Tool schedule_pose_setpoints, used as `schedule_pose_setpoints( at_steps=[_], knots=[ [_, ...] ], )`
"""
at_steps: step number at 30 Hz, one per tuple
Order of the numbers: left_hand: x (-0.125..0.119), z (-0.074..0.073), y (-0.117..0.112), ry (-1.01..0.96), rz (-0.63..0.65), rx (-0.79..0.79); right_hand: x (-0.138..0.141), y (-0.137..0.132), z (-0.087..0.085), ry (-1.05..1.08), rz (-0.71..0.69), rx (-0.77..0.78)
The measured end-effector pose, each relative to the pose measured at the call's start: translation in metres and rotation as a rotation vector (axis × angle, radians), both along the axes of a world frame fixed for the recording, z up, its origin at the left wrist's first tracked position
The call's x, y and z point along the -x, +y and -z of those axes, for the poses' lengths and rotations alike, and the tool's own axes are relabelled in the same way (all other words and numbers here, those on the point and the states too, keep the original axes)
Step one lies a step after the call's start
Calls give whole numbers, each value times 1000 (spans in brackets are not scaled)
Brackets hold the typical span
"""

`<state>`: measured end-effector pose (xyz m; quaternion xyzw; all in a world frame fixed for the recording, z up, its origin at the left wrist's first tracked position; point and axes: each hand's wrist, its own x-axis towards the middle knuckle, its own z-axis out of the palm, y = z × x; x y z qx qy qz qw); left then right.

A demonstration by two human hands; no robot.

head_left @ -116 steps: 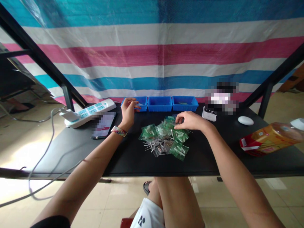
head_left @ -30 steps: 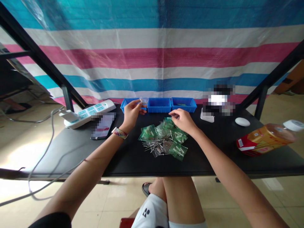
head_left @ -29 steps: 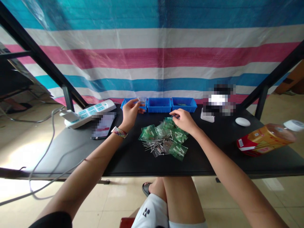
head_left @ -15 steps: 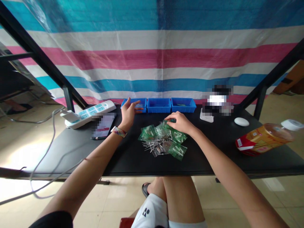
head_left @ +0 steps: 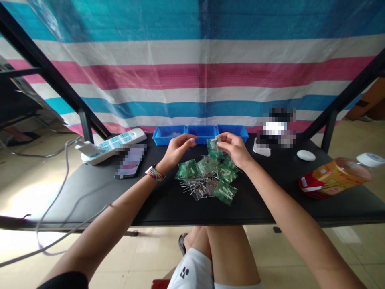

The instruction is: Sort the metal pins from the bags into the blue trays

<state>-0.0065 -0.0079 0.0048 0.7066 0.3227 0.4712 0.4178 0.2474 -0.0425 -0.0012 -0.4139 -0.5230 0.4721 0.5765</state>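
Observation:
A heap of small green and clear packets with loose metal pins (head_left: 207,178) lies in the middle of the black table (head_left: 90,188). My right hand (head_left: 234,149) pinches one green packet (head_left: 214,147) and holds it lifted above the heap. My left hand (head_left: 177,149) hovers just left of that packet, fingers slightly curled and apart, holding nothing. Three blue bins (head_left: 202,133) stand in a row behind the hands.
A white power strip (head_left: 112,143) and a phone (head_left: 130,161) lie at the left. At the right are a small white box (head_left: 261,148), a white oval object (head_left: 306,155) and an orange bottle lying on its side (head_left: 337,175). A striped tarp hangs behind.
My left hand left the left blue bin and came toward the middle, its small packet gone. My right hand picked a green packet from the heap and raised it.

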Motion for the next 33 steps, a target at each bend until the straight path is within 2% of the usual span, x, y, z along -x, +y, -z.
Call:
schedule_pose_setpoints(
  at_steps=[4,8,12,16,21,24,26,30,33],
  knots=[
    [-12,0,-15,53,98,39,15,-7,1,118,-35,38],
    [-18,3,-18,-12,88,55,26,-13,2,103,-131,69],
    [-16,3,-19,20,78,33,31,-15,4,69,-189,50],
    [-13,-3,-21,131,10,33,29,-17,2,-77,-76,-98],
    [-16,-10,-21,69,149,261,28,-23,0,-332,81,-343],
    [-17,-8,-19,14,175,310,30,-27,0,-457,92,-494],
    [-17,-5,-17,-4,168,320,30,-28,0,-508,82,-539],
    [-16,0,-14,-54,158,322,30,-29,-2,-480,77,-514],
    [-16,0,-12,-99,123,292,29,-27,-1,-260,33,-364]
  ],
)
